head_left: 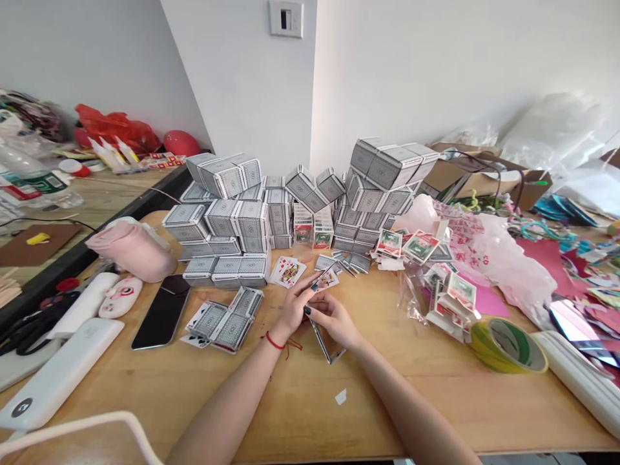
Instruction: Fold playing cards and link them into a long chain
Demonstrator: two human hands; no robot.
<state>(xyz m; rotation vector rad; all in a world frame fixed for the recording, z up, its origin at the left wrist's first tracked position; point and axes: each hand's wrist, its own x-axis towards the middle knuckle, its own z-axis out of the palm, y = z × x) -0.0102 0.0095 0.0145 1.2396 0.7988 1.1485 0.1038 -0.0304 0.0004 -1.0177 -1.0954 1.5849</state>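
My left hand (295, 309), with a red string at the wrist, pinches a thin playing card (323, 274) that sticks up and to the right. My right hand (334, 320) is closed on a folded card piece (325, 345) that hangs down toward the wooden table (310, 400). The two hands touch at the fingertips near the table's middle. Face-up playing cards (288, 271) lie just beyond the hands. Blocks built from card backs (227, 226) are stacked behind them, and one small block (225, 320) lies to the left of my left hand.
A black phone (162, 311), a white power bank (61, 374) and a pink roll (130, 248) lie at the left. Card boxes (458, 294), a pink plastic bag (489, 248) and a roll of green tape (508, 345) sit at the right. A paper scrap (341, 396) lies near the front.
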